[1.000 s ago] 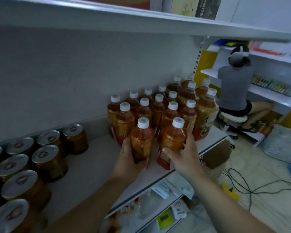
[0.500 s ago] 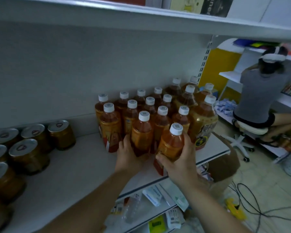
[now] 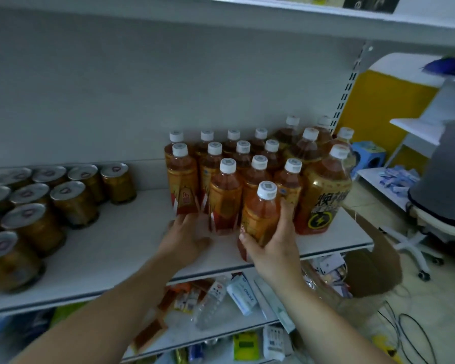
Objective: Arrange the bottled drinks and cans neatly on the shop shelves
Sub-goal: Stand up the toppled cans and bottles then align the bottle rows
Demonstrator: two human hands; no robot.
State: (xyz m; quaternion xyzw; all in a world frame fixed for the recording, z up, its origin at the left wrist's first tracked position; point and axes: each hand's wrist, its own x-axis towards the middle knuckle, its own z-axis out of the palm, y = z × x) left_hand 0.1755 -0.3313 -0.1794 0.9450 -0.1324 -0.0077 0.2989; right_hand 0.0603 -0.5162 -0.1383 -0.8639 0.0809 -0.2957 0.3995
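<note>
Several amber tea bottles (image 3: 225, 195) with white caps stand in rows on the white shelf (image 3: 121, 248). My right hand (image 3: 273, 245) is wrapped around the frontmost bottle (image 3: 260, 216), which stands near the shelf's front edge. My left hand (image 3: 187, 235) rests on the shelf with fingers spread, its fingertips touching the base of the left front bottle (image 3: 183, 185); it holds nothing. Larger bottles (image 3: 323, 195) with a lightning mark stand to the right of the rows. Several gold cans (image 3: 74, 200) fill the shelf's left part.
An upper shelf board (image 3: 221, 17) hangs overhead. The lower shelf (image 3: 221, 311) holds mixed packets and a clear bottle. An open cardboard box (image 3: 371, 269) sits on the floor to the right, with cables (image 3: 405, 327). A seated person (image 3: 447, 174) is at the far right.
My left hand has let go of the second-row bottle and dropped to the shelf at the left bottle's base. My right hand still holds the front bottle. The view has shifted left.
</note>
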